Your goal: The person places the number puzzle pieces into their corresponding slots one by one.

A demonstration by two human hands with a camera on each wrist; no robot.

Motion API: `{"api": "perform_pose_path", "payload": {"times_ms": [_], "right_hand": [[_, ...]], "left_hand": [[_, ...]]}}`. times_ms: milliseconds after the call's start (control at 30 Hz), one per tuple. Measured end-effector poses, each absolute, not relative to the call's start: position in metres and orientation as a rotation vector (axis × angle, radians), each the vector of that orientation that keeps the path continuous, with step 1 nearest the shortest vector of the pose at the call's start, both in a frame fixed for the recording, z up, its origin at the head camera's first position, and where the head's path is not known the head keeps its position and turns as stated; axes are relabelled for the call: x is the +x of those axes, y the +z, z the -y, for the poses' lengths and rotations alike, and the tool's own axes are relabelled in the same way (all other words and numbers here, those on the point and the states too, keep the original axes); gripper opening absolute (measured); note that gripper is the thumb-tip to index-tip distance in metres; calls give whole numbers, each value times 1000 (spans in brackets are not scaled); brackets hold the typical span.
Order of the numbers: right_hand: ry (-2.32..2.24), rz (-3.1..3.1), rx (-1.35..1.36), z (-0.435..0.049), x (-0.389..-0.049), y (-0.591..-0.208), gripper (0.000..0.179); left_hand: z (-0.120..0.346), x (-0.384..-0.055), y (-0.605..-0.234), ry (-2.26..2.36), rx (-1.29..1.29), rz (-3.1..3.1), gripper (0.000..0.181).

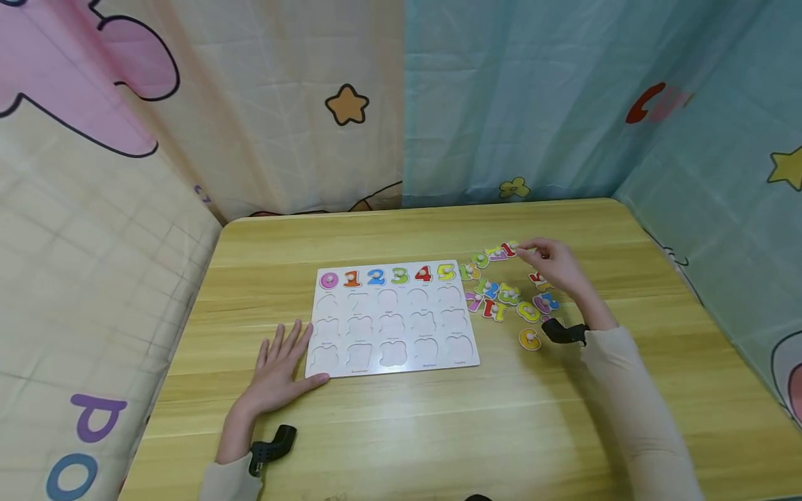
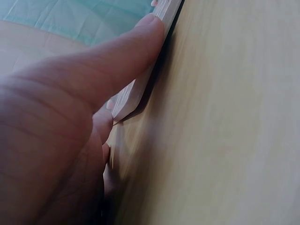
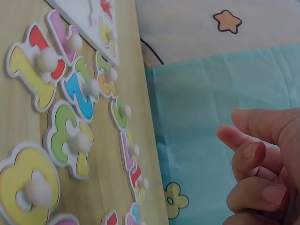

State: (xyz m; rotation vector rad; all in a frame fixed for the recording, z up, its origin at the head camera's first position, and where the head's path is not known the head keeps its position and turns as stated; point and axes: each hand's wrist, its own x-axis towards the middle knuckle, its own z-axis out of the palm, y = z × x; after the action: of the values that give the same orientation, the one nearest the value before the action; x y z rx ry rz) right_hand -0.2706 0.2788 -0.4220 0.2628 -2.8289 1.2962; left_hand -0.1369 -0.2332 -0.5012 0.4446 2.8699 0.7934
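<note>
Hands (image 1: pixel 278 376) either side of 0–5 board (image 1: pixel 407 335)

- Before you: wood-grain table (image 1: pixel 388 431), far corners rounded.
- Ahead of you: cream curtain (image 1: pixel 269 104), orange star (image 1: pixel 347 105); meets teal curtain (image 1: pixel 501 97), yellow flower (image 1: pixel 514 187) low down, red print (image 1: pixel 645 103) upper right.
- Your left: grid-patterned curtain (image 1: pixel 81 278), big pink print (image 1: pixel 63 62) up top, purple letter (image 1: pixel 98 417), blue ring (image 1: pixel 50 479) below it.
- Your right: side curtain (image 1: pixel 739 229), also teal, yellow star (image 1: pixel 787 168) at the view's edge.

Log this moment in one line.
left hand: touching board | right hand: near loose number pieces, apparently empty | board: top row filled
</note>
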Motion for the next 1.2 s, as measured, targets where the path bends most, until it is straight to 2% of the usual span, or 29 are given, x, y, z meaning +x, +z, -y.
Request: {"api": "perform_pose_path", "payload": {"times_ms": [533, 933, 1200], "right_hand": [[1186, 2870, 162, -313, -235, -424, 41], [1215, 2966, 316, -313, -209, -447, 25], [1222, 3099, 399, -308, -192, -470, 26]], "left_hand": [[234, -137, -501, 799, 440, -2859, 94], [234, -139, -503, 791, 446, -2869, 95], [234, -139, -502, 783, 442, -2865, 95]]}}
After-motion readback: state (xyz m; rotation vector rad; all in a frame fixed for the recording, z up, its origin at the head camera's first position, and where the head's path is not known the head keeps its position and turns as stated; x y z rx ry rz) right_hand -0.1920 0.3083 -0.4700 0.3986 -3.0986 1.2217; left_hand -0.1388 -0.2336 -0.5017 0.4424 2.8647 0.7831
